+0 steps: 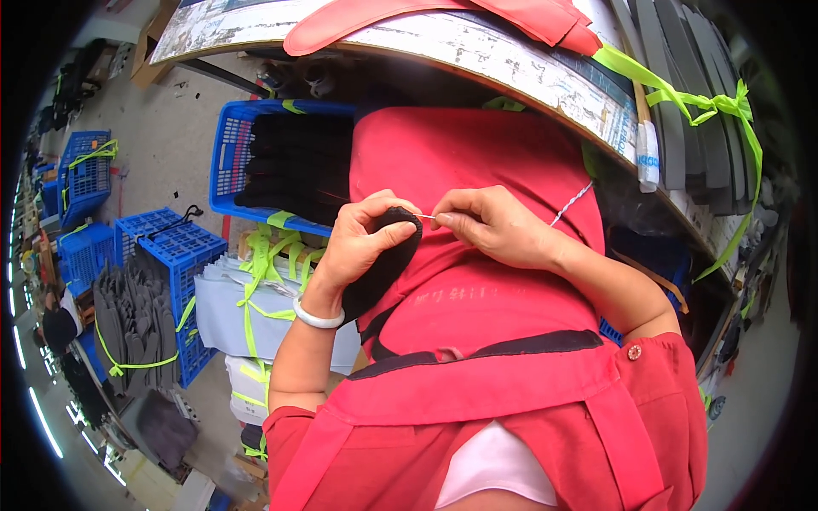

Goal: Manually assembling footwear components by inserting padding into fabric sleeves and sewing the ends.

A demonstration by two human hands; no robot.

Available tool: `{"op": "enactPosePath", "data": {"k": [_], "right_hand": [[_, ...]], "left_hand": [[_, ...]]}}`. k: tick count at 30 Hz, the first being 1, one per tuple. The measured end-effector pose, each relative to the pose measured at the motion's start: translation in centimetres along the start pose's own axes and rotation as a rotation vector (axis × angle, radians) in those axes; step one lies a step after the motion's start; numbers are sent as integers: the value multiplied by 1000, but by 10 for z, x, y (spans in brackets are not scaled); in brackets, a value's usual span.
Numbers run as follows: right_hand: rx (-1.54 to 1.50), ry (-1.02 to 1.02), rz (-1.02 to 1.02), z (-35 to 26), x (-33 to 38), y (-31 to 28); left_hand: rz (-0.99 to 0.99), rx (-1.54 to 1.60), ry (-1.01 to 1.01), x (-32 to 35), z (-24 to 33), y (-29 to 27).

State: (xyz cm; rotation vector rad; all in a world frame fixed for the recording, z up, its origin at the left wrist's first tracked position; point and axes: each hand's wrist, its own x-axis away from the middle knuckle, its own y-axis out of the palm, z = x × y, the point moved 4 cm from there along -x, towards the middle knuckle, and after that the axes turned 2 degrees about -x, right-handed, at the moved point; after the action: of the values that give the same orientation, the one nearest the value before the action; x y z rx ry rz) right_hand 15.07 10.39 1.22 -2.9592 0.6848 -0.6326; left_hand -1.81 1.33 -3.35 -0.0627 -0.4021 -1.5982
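Two pinches meet at a black fabric edge

Near the middle of the frame, the left hand has the black piece gripped by its edge; thumb and forefinger are closed on the cloth, and the rest of the piece hangs below the hand, toward the white bangle on the wrist. Just to the right, the right hand is closed to a fine fingertip pinch; it has hold of a thin pale strand that spans the small gap to the black edge; whether this is thread, needle or loose fibre is too small to tell.

The step in hand looks like close work on that edge, with the left hand steadying and the right drawing or guiding; the next move seems to call for a firm left pinch, so the edge does not slip, and a light, straight pull or push from the right fingertips, so the strand neither snags nor snaps.

Both hands are above the red apron; a twisted pale cord lies on it right of centre, and any link with the strand cannot be made out; at the upper left of centre, a blue crate holds more black pieces; across the top runs a worn white table.
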Motion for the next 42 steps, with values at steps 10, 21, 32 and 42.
{"op": "enactPosePath", "data": {"k": [10,21,32,42], "right_hand": [[-859,229,-153,27,3,19],[-367,76,-2,15,-4,7],[-117,38,40,11,-4,9],[-801,4,-58,13,-1,25]], "left_hand": [[13,-105,87,0,3,6],[66,153,46,1,2,-9],[38,111,41,0,0,-6],[41,172,197,-4,15,-1]]}}
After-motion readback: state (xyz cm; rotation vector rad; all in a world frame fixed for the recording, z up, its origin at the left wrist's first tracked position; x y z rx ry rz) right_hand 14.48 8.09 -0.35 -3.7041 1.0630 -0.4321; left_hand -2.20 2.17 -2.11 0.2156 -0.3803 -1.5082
